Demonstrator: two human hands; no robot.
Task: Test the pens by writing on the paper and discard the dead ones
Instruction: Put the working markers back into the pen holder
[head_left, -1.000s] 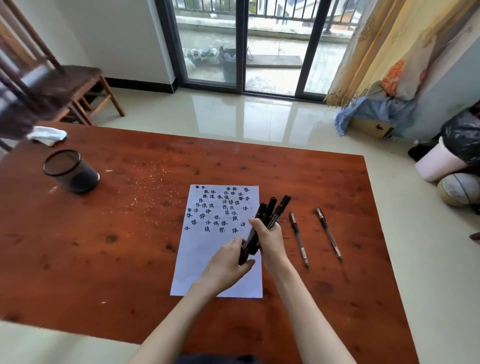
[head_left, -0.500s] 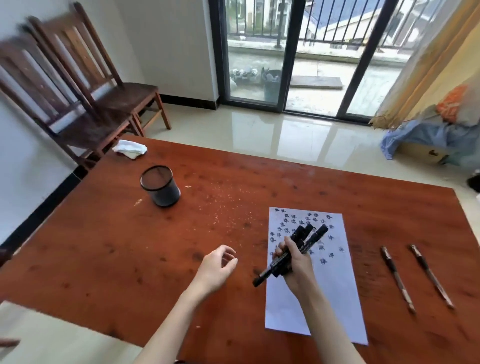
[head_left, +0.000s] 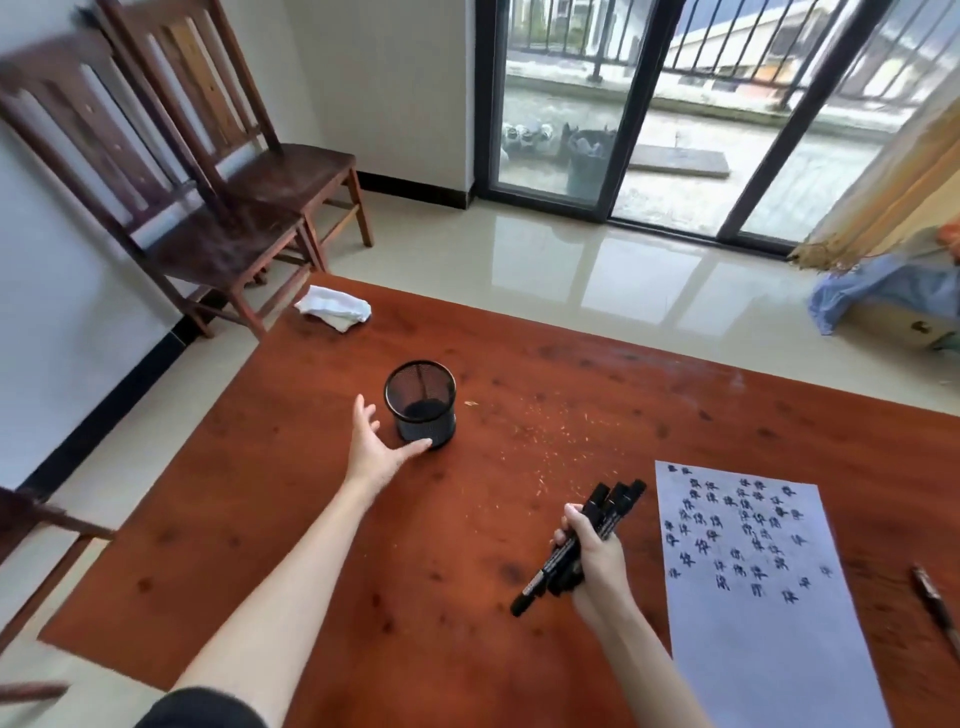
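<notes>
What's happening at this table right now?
A person is sorting pens. The right hand grips a bundle of black markers beside the paper, which is already covered in test scribbles. The left hand is open and reaches out to the mesh cup, its thumb at the cup's base. The cup looks empty. Another pen lies on the table right of the paper.

Bright daylight through the glass doors (head_left: 675, 114) glares off floor; blurred, bowed edges.

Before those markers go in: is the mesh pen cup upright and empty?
Upright and apparently empty: the mesh pen cup stands on its base, rim up, only its dark bottom showing inside. The left hand reaches its side.
</notes>
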